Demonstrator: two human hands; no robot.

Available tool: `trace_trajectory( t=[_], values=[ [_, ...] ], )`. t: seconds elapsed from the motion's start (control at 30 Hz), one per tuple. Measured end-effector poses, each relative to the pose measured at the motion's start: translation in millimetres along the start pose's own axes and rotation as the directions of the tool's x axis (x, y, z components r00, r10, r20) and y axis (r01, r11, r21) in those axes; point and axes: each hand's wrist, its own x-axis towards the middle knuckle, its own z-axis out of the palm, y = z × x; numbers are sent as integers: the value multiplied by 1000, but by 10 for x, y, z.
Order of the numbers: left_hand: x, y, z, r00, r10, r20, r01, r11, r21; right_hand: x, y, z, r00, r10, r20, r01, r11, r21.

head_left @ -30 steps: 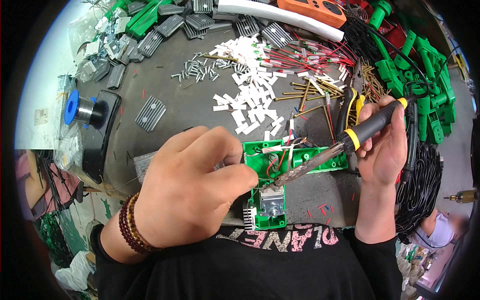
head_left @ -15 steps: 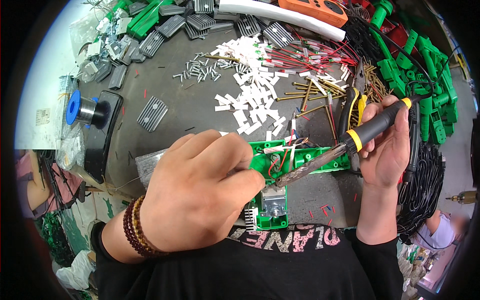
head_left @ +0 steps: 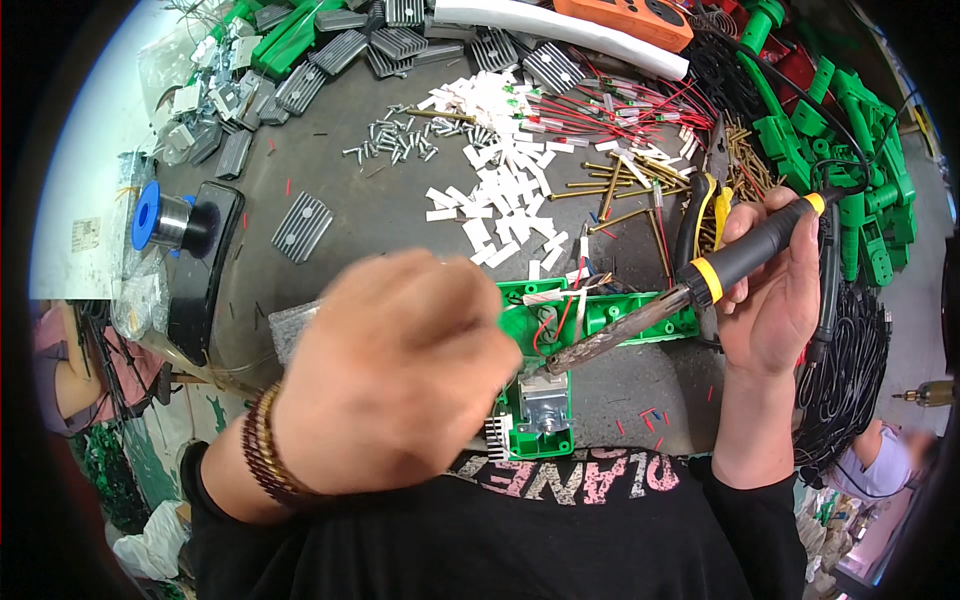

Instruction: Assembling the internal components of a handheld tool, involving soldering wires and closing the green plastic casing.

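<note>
The green housing (head_left: 605,305) lies toward five o'clock on the bench (head_left: 385,215), a metal block (head_left: 545,405) seated in its six o'clock arm. At the housing's nine o'clock, the left hand (head_left: 395,375) is blurred, fingers curled; whether it grips anything I cannot tell. Toward three, the right hand (head_left: 770,290) grasps a soldering iron (head_left: 742,258), tip at the block. A finned plate (head_left: 303,228) lies at ten.
</note>
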Motion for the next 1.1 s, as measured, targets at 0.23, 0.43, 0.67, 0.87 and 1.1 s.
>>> trace_trajectory(
  t=[0.23,0.43,0.67,0.87,1.1],
  values=[
    [388,-489,-133,988,49,-147,-51,999,-9,-15,3,-18,1000,1,5,-1,1000,-15],
    [508,-384,101,989,54,138,41,796,-604,-32,-1,-18,1000,-8,-12,7,999,-48],
    [559,-619,92,949,188,253,63,673,-737,4,10,-35,1000,0,3,0,1000,7],
    [579,-594,104,924,285,257,-67,779,-624,-11,3,-48,1000,2,22,-3,1000,24],
    [557,-528,160,942,198,270,6,796,-605,-25,-45,-88,1000,2,4,-2,1000,25]
  ],
)
